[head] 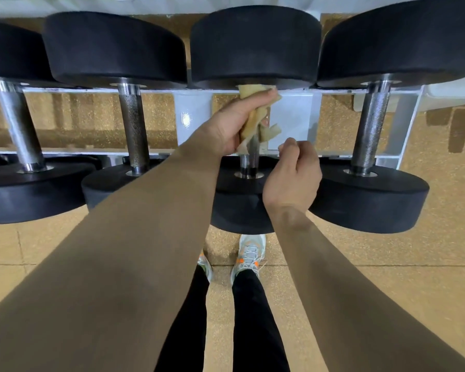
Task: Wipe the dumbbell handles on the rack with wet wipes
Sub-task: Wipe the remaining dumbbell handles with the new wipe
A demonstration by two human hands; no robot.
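— Flooring, item one?
— Tan speckled floor [360, 264], cork-like, with tile seams. Dark block lettering [462, 130] at the right edge, cut off by the frame.
— Fixture?
— White metal rack [191, 116]. Two rails run across the upper half of the frame, with a glossy upright plate at centre.
— Stock on it?
— Four dumbbells with black round heads and steel bars, lying across the rails: first dumbbell [19, 124] far left, second dumbbell [133, 124], third dumbbell [255, 47] at centre, fourth dumbbell [371, 124] right.
— Task item?
— Handle [249, 163] of the third dumbbell. Only its lower end shows, bare chrome entering the near head. Wet wipe [253, 92], yellowish and crumpled, wrapped round the upper length up to the far head.
— Hands?
— Left hand [234, 122]: fingers and thumb closed round wipe and handle together. Right hand [293, 173]: just right of the handle's lower end, fingers curled in, nothing visible in them.
— Obstructions?
— Left forearm [145, 224] covers part of the second dumbbell's near head. The right hand overlaps the third's.
— Lower centre?
— Black trouser legs [253, 318] and pale shoes [249, 256] with orange marks.
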